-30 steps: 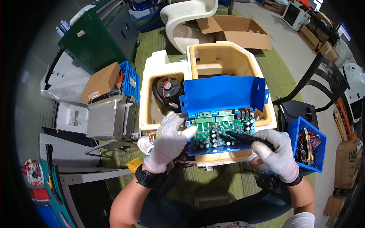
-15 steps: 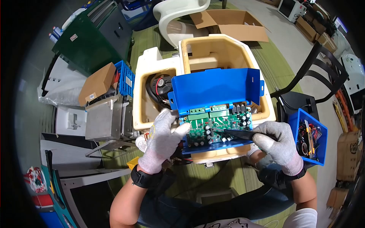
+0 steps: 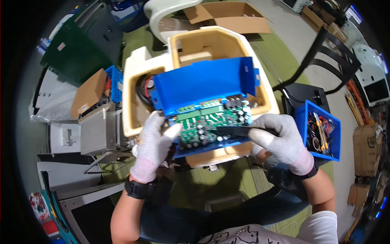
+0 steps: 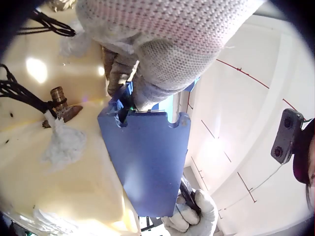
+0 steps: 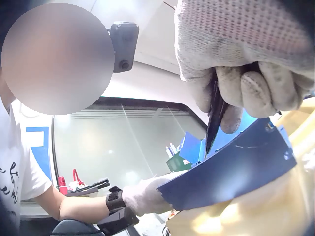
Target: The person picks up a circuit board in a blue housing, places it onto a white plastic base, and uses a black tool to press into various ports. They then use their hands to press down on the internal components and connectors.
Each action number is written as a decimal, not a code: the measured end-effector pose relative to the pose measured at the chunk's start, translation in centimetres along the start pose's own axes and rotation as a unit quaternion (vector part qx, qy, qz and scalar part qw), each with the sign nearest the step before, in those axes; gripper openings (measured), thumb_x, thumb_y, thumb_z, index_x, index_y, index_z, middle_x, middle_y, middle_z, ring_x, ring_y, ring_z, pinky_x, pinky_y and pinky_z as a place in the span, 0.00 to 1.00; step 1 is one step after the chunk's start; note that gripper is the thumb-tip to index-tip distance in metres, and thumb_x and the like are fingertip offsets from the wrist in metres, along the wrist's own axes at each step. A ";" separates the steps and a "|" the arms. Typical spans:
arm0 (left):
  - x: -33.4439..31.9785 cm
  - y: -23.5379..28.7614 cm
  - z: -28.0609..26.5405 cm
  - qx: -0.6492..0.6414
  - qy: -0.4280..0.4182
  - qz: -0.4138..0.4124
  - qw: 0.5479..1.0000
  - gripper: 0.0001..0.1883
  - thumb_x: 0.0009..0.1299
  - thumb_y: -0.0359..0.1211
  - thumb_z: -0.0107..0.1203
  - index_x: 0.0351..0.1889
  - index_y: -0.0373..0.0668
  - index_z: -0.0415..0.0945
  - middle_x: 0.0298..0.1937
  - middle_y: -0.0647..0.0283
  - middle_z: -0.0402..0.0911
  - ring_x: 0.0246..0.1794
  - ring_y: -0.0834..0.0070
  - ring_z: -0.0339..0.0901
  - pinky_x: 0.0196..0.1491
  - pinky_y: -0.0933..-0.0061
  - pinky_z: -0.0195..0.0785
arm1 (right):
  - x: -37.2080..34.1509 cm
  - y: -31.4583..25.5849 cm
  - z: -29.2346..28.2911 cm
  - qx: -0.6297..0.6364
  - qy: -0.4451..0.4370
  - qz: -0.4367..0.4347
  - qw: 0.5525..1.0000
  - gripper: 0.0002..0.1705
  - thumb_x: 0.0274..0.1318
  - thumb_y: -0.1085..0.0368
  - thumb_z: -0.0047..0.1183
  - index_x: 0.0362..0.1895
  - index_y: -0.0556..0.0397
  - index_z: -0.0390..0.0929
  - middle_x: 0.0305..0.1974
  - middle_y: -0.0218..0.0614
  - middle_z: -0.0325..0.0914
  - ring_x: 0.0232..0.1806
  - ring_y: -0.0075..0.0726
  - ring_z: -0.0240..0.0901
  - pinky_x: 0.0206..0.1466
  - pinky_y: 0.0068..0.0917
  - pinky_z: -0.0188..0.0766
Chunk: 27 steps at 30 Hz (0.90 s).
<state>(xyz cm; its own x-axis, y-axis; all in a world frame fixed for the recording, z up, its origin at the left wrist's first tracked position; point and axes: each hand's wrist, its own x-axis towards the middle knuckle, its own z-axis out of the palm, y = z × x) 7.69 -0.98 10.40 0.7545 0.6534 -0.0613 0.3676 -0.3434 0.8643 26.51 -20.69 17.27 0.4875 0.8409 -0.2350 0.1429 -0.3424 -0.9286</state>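
A green circuit board lies in an opened blue metal case, which rests on a cream plastic housing. The gloved left hand grips the case's left end, thumb on the board's side; in the left wrist view the left hand has its fingers at the case edge. Black tweezers are pinched in the gloved right hand, their tips over the middle of the board. The right wrist view shows the right hand curled round the tweezers; the board is hidden there behind the case wall.
A blue bin of tools stands at the right, by a black chair. At the left are a metal box and a green cabinet. Behind the housing stand a white chair and an open cardboard box.
The head view has shifted, so the case, housing and both hands appear farther left and higher. The left hand still holds the case; the right still holds the tweezers over the board.
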 end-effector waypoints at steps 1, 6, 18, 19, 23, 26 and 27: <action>-0.1 0.7 0.3 -0.067 0.028 -0.004 0.997 0.17 0.58 0.28 0.55 0.46 0.37 0.73 0.39 0.57 0.74 0.41 0.67 0.73 0.48 0.69 0.64 | -0.1 -0.3 0.0 0.013 -0.010 0.020 1.000 0.10 0.49 0.66 0.55 0.31 0.62 0.79 0.20 0.31 0.74 0.20 0.17 0.69 0.24 0.19 0.67; -0.2 1.1 0.2 -0.070 0.020 -0.010 0.997 0.18 0.59 0.30 0.54 0.49 0.36 0.72 0.42 0.58 0.74 0.43 0.70 0.73 0.50 0.70 0.64 | 0.0 -0.2 -0.1 -0.003 -0.016 0.032 0.999 0.09 0.50 0.65 0.55 0.30 0.60 0.79 0.19 0.30 0.74 0.18 0.16 0.69 0.22 0.18 0.66; 0.1 0.0 0.1 -0.007 0.005 -0.009 1.000 0.21 0.63 0.30 0.52 0.55 0.36 0.69 0.46 0.64 0.76 0.44 0.81 0.70 0.49 0.78 0.63 | 0.4 0.8 -0.3 -0.016 0.014 -0.022 1.000 0.12 0.50 0.64 0.54 0.33 0.63 0.78 0.23 0.29 0.74 0.26 0.18 0.68 0.30 0.20 0.67; 0.2 -0.1 0.0 -0.007 0.006 -0.003 1.000 0.21 0.63 0.31 0.52 0.55 0.37 0.69 0.47 0.64 0.75 0.45 0.80 0.70 0.50 0.77 0.63 | 0.4 0.5 -0.4 -0.020 0.019 -0.010 1.000 0.13 0.50 0.64 0.54 0.33 0.63 0.78 0.23 0.29 0.74 0.27 0.18 0.68 0.31 0.21 0.67; 0.1 0.2 -0.1 -0.053 0.000 -0.011 0.999 0.22 0.63 0.33 0.53 0.55 0.38 0.68 0.49 0.62 0.75 0.48 0.78 0.69 0.53 0.75 0.62 | 1.0 -0.2 -0.4 0.021 0.027 0.036 0.999 0.15 0.52 0.59 0.53 0.31 0.62 0.78 0.22 0.28 0.72 0.24 0.18 0.65 0.28 0.20 0.64; 0.0 1.1 -0.2 -0.087 -0.003 -0.036 0.996 0.22 0.63 0.34 0.54 0.55 0.37 0.68 0.48 0.62 0.75 0.48 0.78 0.70 0.54 0.75 0.61 | 1.7 0.3 -0.7 0.057 0.018 0.032 0.998 0.18 0.53 0.55 0.52 0.33 0.60 0.78 0.19 0.25 0.69 0.21 0.16 0.62 0.24 0.18 0.59; 0.2 0.7 -0.3 -0.079 -0.005 -0.017 0.997 0.22 0.63 0.33 0.53 0.55 0.37 0.68 0.48 0.63 0.75 0.48 0.78 0.70 0.53 0.75 0.62 | 1.6 -0.1 -0.7 0.080 0.019 0.029 0.996 0.20 0.54 0.53 0.52 0.35 0.60 0.77 0.18 0.23 0.67 0.19 0.15 0.59 0.22 0.17 0.56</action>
<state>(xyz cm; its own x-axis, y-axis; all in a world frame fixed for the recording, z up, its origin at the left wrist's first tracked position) 7.96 -0.86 11.12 0.7482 0.6565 -0.0960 0.3030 -0.2094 0.9297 27.91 -19.61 17.15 0.5242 0.8035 -0.2822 -0.0237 -0.3174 -0.9480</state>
